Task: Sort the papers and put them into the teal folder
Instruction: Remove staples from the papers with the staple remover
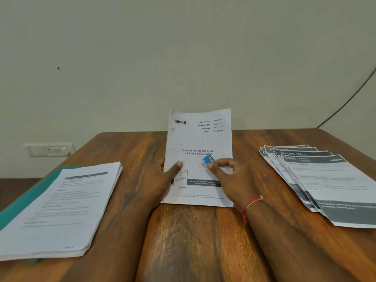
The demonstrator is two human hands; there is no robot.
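The sheet (199, 139) stood mid-desk (193, 231), long axis 6-to-12, heading at 12. The left hand (162, 176) gripped its 9 o'clock edge; the right hand (230, 180) pinched a blue clip (207, 159). The teal folder (30, 192) lay at 9.

Brown wood table (193, 241). Left: teal folder (26, 196) flat on it, thick paper stack (61, 206) on top, overhanging the folder's near edge. Centre: blinkit sheet (199, 139) tilted up, bottom edge on the wood. Right: fanned sheets (325, 180) with grey bands, lying flat and overlapping.
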